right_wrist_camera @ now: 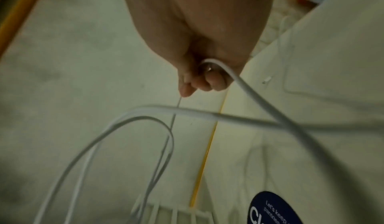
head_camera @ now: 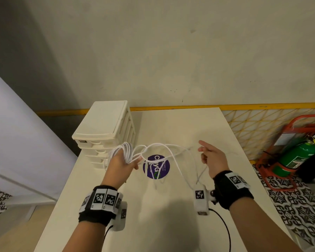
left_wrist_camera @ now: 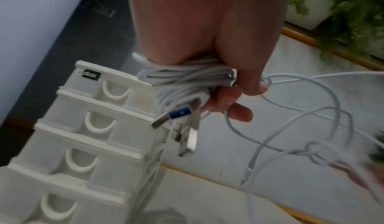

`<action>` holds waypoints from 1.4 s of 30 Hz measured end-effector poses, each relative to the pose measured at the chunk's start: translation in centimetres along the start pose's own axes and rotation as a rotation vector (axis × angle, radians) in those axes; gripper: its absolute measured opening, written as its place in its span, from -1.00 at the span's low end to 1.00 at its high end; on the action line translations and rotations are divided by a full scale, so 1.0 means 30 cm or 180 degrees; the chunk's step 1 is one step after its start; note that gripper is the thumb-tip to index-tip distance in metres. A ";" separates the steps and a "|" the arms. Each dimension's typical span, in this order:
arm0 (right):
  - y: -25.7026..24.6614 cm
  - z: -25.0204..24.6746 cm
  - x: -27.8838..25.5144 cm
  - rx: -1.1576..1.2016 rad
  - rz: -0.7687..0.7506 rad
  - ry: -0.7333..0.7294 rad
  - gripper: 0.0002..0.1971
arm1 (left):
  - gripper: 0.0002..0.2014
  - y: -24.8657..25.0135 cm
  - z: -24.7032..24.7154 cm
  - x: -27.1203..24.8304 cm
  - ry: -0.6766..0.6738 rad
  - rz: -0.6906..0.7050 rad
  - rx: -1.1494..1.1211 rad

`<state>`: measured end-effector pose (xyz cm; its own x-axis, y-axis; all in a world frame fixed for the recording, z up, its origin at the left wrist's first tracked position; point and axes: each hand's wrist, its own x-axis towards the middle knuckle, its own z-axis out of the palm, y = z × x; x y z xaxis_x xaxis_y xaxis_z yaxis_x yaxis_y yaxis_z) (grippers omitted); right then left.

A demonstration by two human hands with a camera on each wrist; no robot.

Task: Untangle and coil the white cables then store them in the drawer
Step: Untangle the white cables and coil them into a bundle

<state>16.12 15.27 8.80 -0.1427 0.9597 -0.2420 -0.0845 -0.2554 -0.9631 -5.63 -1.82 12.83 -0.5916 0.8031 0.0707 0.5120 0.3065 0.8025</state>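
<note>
My left hand is raised over the white table, and a coil of white cable is wound round its fingers. In the left wrist view the coil sits under the thumb, with USB plugs hanging below it. Loose tangled strands run across to my right hand, which pinches a strand in curled fingers. The cream drawer unit stands at the table's back left, just behind my left hand. Its drawers are all closed.
A round purple sticker lies on the table under the hanging strands. A green fire extinguisher in a red stand sits on the patterned floor to the right. A wall with a yellow strip backs the table.
</note>
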 end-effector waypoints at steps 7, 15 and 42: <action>0.028 -0.089 0.051 0.0587 0.0234 0.1242 -0.63 | -0.62 -0.056 -0.119 0.035 0.0595 -0.0310 0.0123; 0.032 -0.088 0.097 0.0320 0.0115 0.1012 -0.66 | -0.67 -0.048 -0.163 0.019 0.0573 -0.0657 0.0492; -0.026 -0.034 -0.014 -0.1545 -0.0792 -0.0662 -0.92 | -0.67 0.048 -0.069 -0.019 -0.1217 -0.0650 -0.0740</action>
<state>17.24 15.18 9.55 -0.3713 0.9283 -0.0206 0.3143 0.1048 -0.9435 -5.86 -2.91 15.17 -0.3721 0.8819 -0.2894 0.2311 0.3900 0.8913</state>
